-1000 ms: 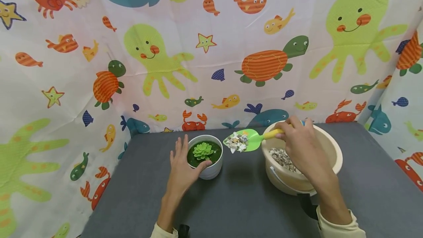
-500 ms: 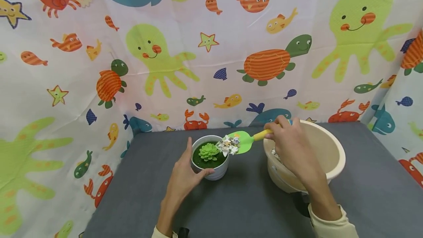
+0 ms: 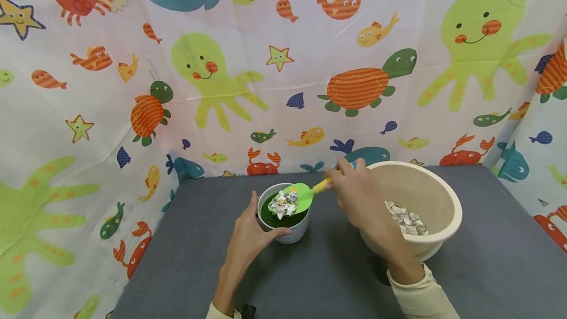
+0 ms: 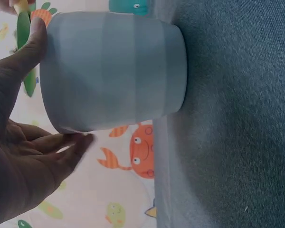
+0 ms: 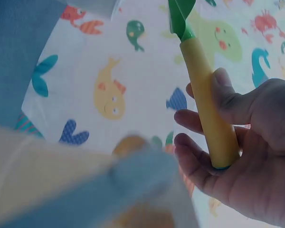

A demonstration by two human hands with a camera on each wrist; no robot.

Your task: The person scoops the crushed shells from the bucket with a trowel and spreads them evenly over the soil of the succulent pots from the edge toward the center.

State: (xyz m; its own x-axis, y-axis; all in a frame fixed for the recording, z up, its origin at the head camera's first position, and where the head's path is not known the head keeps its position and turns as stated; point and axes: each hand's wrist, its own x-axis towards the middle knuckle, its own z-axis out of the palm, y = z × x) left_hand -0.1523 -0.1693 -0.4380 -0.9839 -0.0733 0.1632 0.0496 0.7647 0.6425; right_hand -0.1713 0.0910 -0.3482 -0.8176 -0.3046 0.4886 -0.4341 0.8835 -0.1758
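My left hand (image 3: 251, 235) holds a small white ribbed plant pot (image 4: 114, 71) near its rim, thumb on one side and fingers on the other. Green moss-like filling (image 3: 267, 215) shows inside the pot. With my right hand (image 3: 360, 198) I grip the yellow handle (image 5: 206, 102) of a toy garden trowel, fingers wrapped round it. The trowel's green blade (image 3: 304, 198) is over the pot's mouth, loaded with small shells and stone bits (image 3: 283, 204). The blade and its load hide the succulent in the head view.
A large cream bucket (image 3: 449, 210) stands to the right, with more shells and stone bits (image 3: 407, 220) at its bottom. Both stand on a dark grey cloth-covered table (image 3: 328, 279). Behind it hangs a curtain (image 3: 305, 33) printed with sea animals.
My right hand has carried the loaded trowel leftward from beside the bucket until its blade is over the pot. The left hand has closed in on the pot's side.
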